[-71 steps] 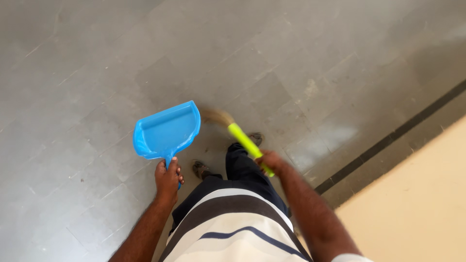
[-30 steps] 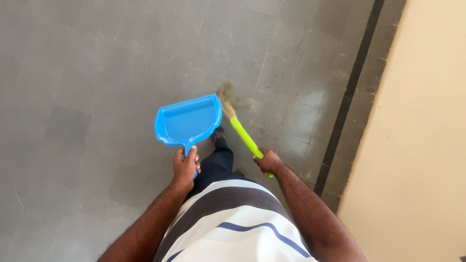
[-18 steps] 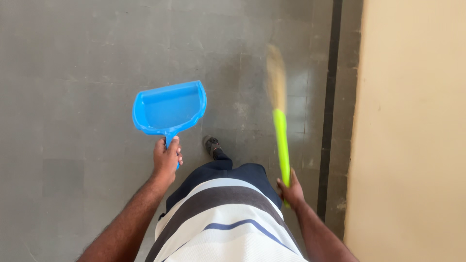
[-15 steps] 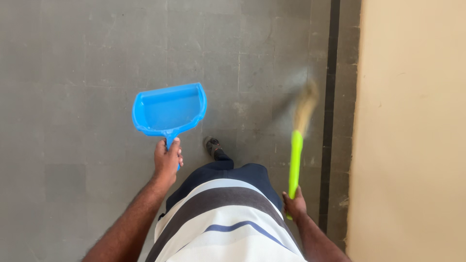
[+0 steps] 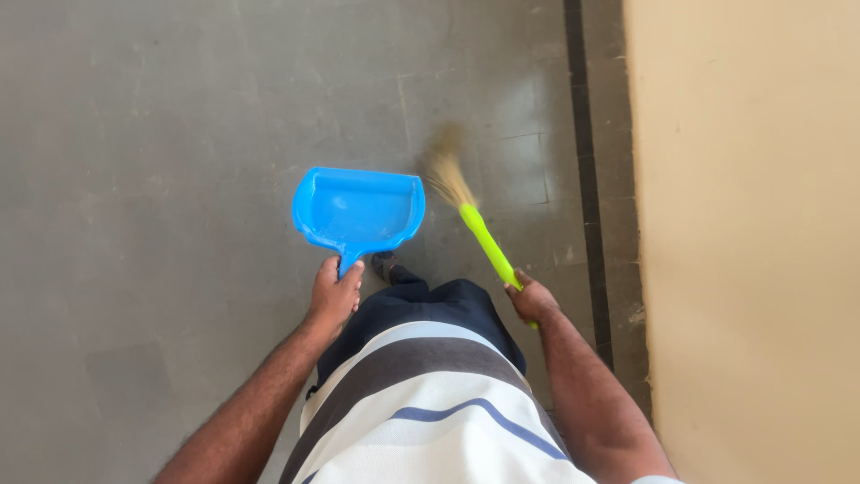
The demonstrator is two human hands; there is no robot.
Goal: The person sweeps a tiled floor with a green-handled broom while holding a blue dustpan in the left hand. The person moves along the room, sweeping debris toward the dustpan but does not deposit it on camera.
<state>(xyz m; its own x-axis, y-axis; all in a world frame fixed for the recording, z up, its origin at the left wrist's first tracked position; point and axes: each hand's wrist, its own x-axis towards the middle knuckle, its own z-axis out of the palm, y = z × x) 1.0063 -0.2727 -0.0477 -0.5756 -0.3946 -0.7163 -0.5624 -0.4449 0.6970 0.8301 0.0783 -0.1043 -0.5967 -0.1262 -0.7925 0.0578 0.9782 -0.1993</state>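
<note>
left hand (image 5: pixel 334 293) – clamped on blue dustpan (image 5: pixel 360 210) handle | right hand (image 5: pixel 532 298) – gripping green broom (image 5: pixel 484 242), blurred bristles near pan | grey floor (image 5: pixel 161 179)

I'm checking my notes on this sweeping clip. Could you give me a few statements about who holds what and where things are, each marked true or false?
1. The left hand holds the blue plastic dustpan by its handle. True.
2. The right hand holds a red mop. False: it holds a broom with a lime-green handle and straw bristles.
3. The dustpan lies flat on the grey tiled floor. False: it is held up in the air.
4. A cream wall runs along the person's right. True.
</note>
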